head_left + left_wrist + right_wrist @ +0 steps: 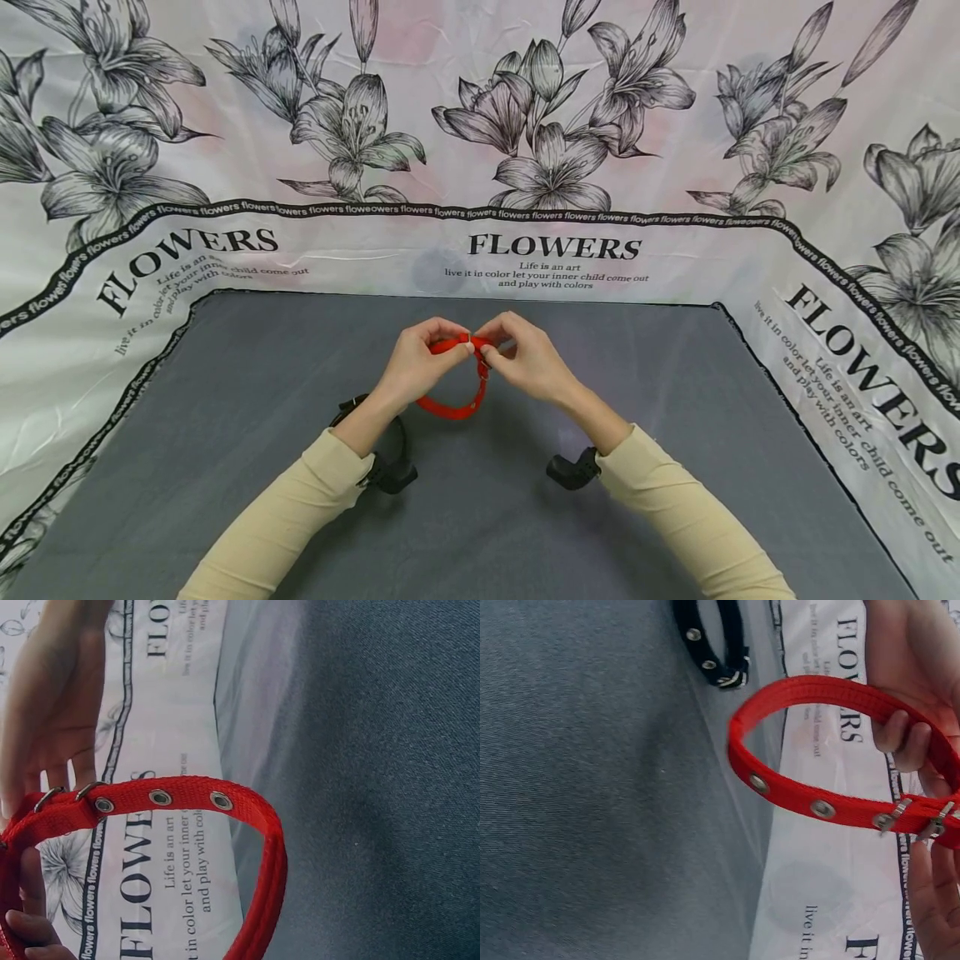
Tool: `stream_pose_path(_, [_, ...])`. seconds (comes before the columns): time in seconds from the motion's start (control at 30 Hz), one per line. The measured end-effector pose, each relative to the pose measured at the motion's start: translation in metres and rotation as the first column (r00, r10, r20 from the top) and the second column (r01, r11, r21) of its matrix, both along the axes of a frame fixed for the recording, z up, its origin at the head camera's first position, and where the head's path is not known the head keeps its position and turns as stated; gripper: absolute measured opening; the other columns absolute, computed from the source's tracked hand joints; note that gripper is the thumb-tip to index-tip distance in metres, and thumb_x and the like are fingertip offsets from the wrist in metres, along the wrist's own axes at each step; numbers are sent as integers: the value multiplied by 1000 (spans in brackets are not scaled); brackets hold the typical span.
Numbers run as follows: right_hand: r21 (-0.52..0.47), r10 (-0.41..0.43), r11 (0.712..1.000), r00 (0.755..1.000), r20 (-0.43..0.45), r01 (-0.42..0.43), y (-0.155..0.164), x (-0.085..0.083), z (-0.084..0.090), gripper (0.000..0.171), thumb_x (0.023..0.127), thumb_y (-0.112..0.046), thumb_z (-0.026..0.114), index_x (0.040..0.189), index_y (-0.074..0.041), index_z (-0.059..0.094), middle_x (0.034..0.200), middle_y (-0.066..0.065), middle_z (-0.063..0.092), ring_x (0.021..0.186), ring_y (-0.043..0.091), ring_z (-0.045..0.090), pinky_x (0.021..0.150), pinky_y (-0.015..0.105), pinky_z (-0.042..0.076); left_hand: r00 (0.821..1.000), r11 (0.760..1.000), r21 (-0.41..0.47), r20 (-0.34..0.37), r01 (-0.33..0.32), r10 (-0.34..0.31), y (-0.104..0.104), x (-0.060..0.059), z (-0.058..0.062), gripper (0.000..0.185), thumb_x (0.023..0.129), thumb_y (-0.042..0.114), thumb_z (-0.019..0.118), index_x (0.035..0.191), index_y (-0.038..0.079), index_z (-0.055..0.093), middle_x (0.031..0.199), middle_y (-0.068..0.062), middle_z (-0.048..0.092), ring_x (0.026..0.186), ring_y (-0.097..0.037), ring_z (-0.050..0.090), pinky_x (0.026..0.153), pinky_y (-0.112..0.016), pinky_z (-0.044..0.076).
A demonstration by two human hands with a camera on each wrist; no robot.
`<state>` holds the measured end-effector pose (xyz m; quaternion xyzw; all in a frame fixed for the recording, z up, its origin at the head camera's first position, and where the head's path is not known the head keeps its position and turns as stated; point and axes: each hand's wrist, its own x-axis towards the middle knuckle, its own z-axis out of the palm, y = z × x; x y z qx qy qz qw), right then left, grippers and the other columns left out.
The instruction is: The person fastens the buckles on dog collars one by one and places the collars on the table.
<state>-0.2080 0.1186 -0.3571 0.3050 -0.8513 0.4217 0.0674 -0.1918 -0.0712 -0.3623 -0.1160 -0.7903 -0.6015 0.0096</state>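
Observation:
Both hands hold a red pet collar (453, 412) up above the grey cloth, its strap bent into a loop. My left hand (416, 362) pinches the strap between thumb and fingers on one side of the metal buckle. Opposite it, my right hand (531, 357) pinches the collar's other side, fingertips close to the left hand's. Metal eyelets run along the strap (191, 791) in the left wrist view. Two metal loops sit near the fingers of the right hand (934, 892) in the right wrist view. The pinching fingertips partly hide the strap end.
A black collar (692, 649) with eyelets and a buckle lies on the grey cloth (480, 533), partly behind the left wrist in the head view. Black wrist cameras (573, 469) hang by the cuffs. A flower-printed white cloth (375, 250) borders the far side.

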Motion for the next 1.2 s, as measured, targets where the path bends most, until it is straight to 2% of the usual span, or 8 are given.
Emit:
stream_pose_path(0.23, [-105, -51, 993, 998, 31, 54, -1, 5, -3, 13, 88, -9, 61, 99, -5, 56, 94, 7, 65, 88, 17, 63, 71, 30, 54, 1000, 999, 40, 8, -17, 17, 2, 0, 2, 21, 84, 24, 68, 102, 14, 64, 94, -3, 67, 82, -16, 63, 74, -31, 52])
stream_pose_path(0.47, [-102, -17, 995, 1000, 21, 19, -6, 29, 21, 18, 88, 1, 58, 106, 2, 60, 98, 14, 64, 84, 23, 63, 73, 33, 53, 999, 996, 92, 42, -15, 11, 4, 0, 1, 26, 85, 23, 67, 107, 11, 63, 95, -8, 64, 88, -25, 62, 77, -32, 50])
stream_pose_path(0.53, [-98, -11, 995, 1000, 6, 12, -6, 31, 20, 21, 87, 1, 58, 109, 1, 60, 101, 13, 63, 88, 23, 62, 74, 34, 52, 999, 994, 106, 49, -15, 10, 4, 3, 6, 25, 86, 20, 66, 107, 8, 62, 96, -10, 63, 90, -29, 61, 78, -33, 50])
stream_pose_path(0.63, [-104, 5, 995, 1000, -24, -7, -2, 22, 4, 30, 87, -1, 60, 116, -6, 60, 107, 7, 60, 93, 19, 60, 74, 32, 53, 999, 993, 119, 52, -22, 16, 4, 8, 14, 24, 87, 15, 65, 109, 4, 61, 97, -12, 62, 90, -28, 60, 79, -35, 49])
stream_pose_path(0.77, [-104, 21, 994, 1000, -13, -23, 3, 8, -19, 43, 86, -8, 63, 127, -15, 51, 113, 2, 57, 96, 16, 59, 72, 29, 53, 998, 988, 151, 55, -28, 20, 3, 4, 9, 28, 86, 18, 65, 110, 5, 60, 97, -10, 62, 90, -24, 60, 80, -38, 48])
stream_pose_path(0.83, [-82, 19, 996, 1000, 11, -18, 3, 9, -21, 48, 86, -10, 64, 131, -16, 47, 116, 5, 57, 95, 18, 60, 71, 30, 54, 998, 985, 169, 58, -35, 26, 3, -1, 2, 29, 86, 22, 66, 110, 7, 61, 97, -9, 62, 92, -25, 59, 80, -38, 48])
stream_pose_path(0.93, [-35, -3, 999, 1000, 31, 4, 4, 10, -23, 53, 84, -9, 66, 132, -15, 44, 114, 8, 58, 90, 18, 61, 69, 26, 54, 997, 981, 186, 61, -49, 39, 2, -1, 1, 30, 86, 25, 66, 110, 8, 61, 96, -7, 62, 94, -26, 58, 78, -35, 47])
stream_pose_path(1.2, [17, -76, 997, 997, 2, 76, 7, 11, -24, 45, 85, -6, 64, 126, -17, 49, 100, 6, 61, 77, 13, 62, 57, 23, 51, 994, 980, 191, 105, -63, 43, 1, -2, 1, 21, 88, 23, 63, 107, 14, 62, 91, -6, 61, 78, -27, 56, 69, -28, 49])
